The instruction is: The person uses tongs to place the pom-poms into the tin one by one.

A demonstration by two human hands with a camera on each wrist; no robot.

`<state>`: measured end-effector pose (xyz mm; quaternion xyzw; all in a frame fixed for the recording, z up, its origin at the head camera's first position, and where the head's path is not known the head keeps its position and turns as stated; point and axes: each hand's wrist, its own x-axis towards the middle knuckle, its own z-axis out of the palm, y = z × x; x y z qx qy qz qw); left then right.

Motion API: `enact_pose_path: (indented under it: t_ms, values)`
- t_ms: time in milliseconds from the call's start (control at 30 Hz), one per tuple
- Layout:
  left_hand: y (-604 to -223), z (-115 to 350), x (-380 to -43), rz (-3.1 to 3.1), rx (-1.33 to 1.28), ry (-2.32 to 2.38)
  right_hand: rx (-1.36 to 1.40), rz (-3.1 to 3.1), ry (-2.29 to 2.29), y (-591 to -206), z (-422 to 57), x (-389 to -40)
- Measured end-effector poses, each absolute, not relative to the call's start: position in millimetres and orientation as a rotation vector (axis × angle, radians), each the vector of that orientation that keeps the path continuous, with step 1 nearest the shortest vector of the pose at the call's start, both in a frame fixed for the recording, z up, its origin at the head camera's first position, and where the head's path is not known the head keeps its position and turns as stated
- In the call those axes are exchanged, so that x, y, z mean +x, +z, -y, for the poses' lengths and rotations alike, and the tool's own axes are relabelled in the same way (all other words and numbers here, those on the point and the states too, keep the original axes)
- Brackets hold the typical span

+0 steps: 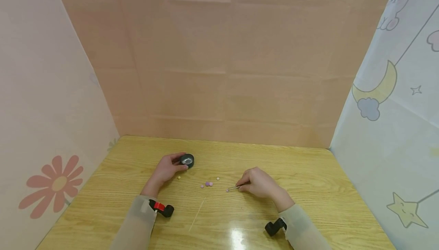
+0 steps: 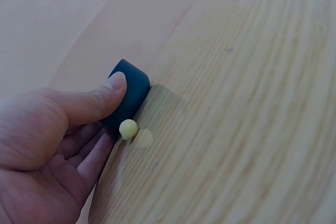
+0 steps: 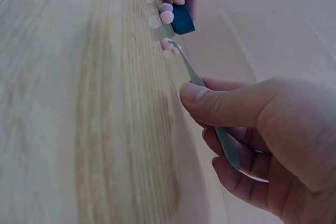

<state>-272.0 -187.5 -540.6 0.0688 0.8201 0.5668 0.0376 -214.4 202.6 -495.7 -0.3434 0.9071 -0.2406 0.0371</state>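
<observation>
My left hand (image 1: 167, 169) holds a small round dark teal container (image 2: 135, 90) upright at the tabletop, thumb on its near side and fingers behind. Close to that hand lies a yellow pom-pom (image 2: 128, 129). In my right hand (image 1: 259, 183) are metal tweezers (image 3: 226, 148), pinched between thumb and fingers. Their tips meet a small pink pom-pom (image 3: 166, 44) low over the table; whether they grip it I cannot tell. Between the hands lie a purple pom-pom (image 1: 207, 184), a pink one (image 1: 210, 184) touching it, another pink one (image 1: 202, 186) and a cream one (image 1: 218, 178).
The wooden table (image 1: 291, 162) meets a tan backdrop (image 1: 223, 90) at its far edge. Patterned cloth walls (image 1: 68, 101) stand at both sides. Each forearm wears a black wrist camera (image 1: 274, 228).
</observation>
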Motion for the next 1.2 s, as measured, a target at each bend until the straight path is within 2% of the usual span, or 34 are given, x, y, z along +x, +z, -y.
enact_pose_path:
  t_ms: [1200]
  values:
    - [-538.2,187.1,-270.3,-2.510,0.213,1.748,-1.032,-2.824,-0.956,-490.2,-199.9,-216.1]
